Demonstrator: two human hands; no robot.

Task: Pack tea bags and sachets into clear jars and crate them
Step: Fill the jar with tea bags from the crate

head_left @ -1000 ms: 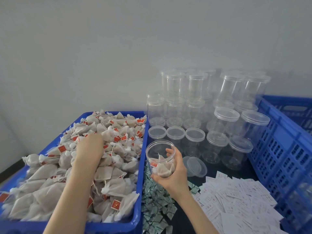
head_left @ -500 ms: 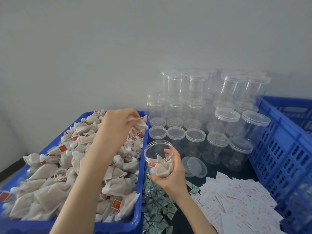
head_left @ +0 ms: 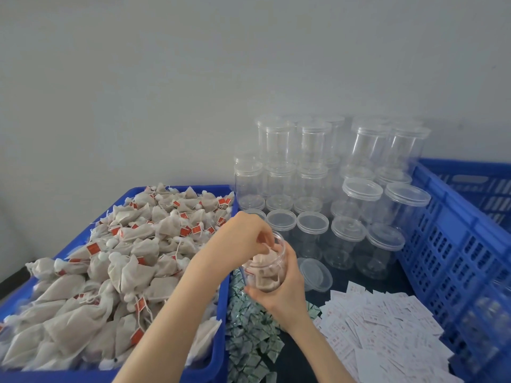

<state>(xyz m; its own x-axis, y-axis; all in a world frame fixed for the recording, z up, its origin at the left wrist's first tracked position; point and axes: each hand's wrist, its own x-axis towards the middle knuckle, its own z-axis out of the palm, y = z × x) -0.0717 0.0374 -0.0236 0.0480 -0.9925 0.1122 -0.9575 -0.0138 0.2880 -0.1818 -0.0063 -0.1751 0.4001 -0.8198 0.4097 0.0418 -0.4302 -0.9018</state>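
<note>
My right hand (head_left: 282,291) grips a clear open jar (head_left: 266,268) from below and behind; the jar is tilted toward me and holds a few beige tea bags. My left hand (head_left: 243,240) hovers over the jar's mouth with fingertips pinched on a tea bag (head_left: 264,257) that sits partly inside the jar. A blue tray (head_left: 221,322) at the left is heaped with tea bags (head_left: 124,261) bearing red tags. The jar's loose lid (head_left: 316,273) lies just right of it.
Many empty lidded clear jars (head_left: 348,189) stand stacked at the back centre. Green-white sachets (head_left: 249,338) lie in a pile below the jar, white paper slips (head_left: 387,327) to their right. A tall blue crate (head_left: 456,244) fills the right side.
My left hand has lifted a tea bag out of the blue tray and carried it right to the jar's mouth. The jar in my right hand has tilted more toward me.
</note>
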